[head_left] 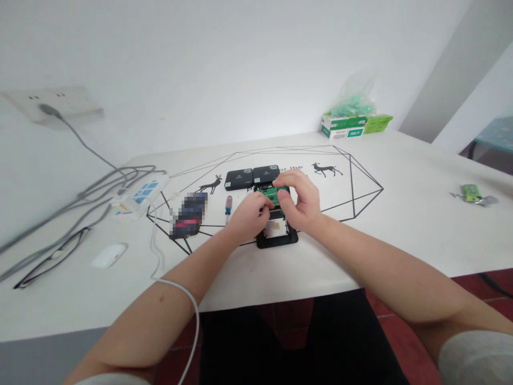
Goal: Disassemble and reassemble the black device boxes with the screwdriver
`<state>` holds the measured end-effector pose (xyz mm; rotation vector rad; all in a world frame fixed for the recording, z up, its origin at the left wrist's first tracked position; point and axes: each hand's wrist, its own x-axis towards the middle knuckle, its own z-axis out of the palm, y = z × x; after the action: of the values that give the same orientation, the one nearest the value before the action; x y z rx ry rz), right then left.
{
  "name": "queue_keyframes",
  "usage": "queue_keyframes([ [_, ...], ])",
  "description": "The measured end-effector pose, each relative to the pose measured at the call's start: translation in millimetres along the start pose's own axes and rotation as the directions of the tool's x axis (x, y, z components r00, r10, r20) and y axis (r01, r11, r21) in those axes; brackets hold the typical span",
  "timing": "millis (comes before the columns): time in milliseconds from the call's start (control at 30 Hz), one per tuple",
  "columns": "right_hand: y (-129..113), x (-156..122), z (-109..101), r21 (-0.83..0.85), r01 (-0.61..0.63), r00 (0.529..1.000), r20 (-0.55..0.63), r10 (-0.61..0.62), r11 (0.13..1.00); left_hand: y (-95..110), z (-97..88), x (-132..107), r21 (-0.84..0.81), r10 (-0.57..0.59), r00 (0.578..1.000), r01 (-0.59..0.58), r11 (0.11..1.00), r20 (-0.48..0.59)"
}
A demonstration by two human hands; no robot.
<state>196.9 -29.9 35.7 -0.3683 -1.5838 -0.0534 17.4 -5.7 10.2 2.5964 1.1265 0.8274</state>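
Note:
A green circuit board [266,201] is held tilted up between my two hands. My left hand [250,215] has its fingers closed at the board's left and lower side. From the right, my right hand [301,199] grips the board's edge between thumb and curled fingers. Just below the board, an open black case [277,244] lies flat on the white table [328,251], with a silvery plate [276,229] in it. My fingers hide part of the board and the upper part of the case.
Two black boxes [239,179] stand behind my hands. To the left lie a screwdriver [228,207], a blurred-out dark item [189,215], a white mouse [109,255], glasses [52,258] and a power strip [140,199] with cables. Green-and-white cartons [343,124] sit at the back right.

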Motion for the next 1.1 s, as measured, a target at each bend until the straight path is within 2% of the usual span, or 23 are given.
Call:
queue_keyframes([
  [133, -2, 2, 3, -0.058, 0.020, 0.999, -0.039, -0.022, 0.998, -19, -11.1, 4, 0.212, -0.187, 0.976, 0.206, 0.955, -0.109],
  [333, -3, -2, 2, -0.007, -0.022, 0.999, -0.026, 0.022, 1.000, -41, -16.7, 4, 0.441, -0.350, 0.927, 0.372, 0.817, -0.133],
  [500, 0, -4, -1, 0.078, -0.117, 0.993, -0.023, 0.119, 0.990, -43, -16.5, 6, 0.579, -0.412, 0.909, 0.368, 0.728, -0.060],
  [733, 9, -10, 10, 0.216, -0.297, 0.950, -0.026, 0.310, 0.930, -41, -5.1, 7, 0.608, -0.405, 0.914, 0.300, 0.735, 0.039],
  [900, 4, -10, 12, 0.230, -0.395, 0.913, -0.011, 0.408, 0.890, -42, -2.3, 6, 0.617, -0.382, 0.923, 0.275, 0.737, 0.045],
  [1000, -1, -7, 9, 0.182, -0.377, 0.922, -0.021, 0.387, 0.908, -43, -2.1, 5, 0.614, -0.364, 0.931, 0.267, 0.743, 0.036],
  [1100, -5, -4, 5, 0.122, -0.279, 0.959, -0.023, 0.284, 0.952, -43, -1.7, 6, 0.605, -0.355, 0.934, 0.260, 0.753, 0.040],
])
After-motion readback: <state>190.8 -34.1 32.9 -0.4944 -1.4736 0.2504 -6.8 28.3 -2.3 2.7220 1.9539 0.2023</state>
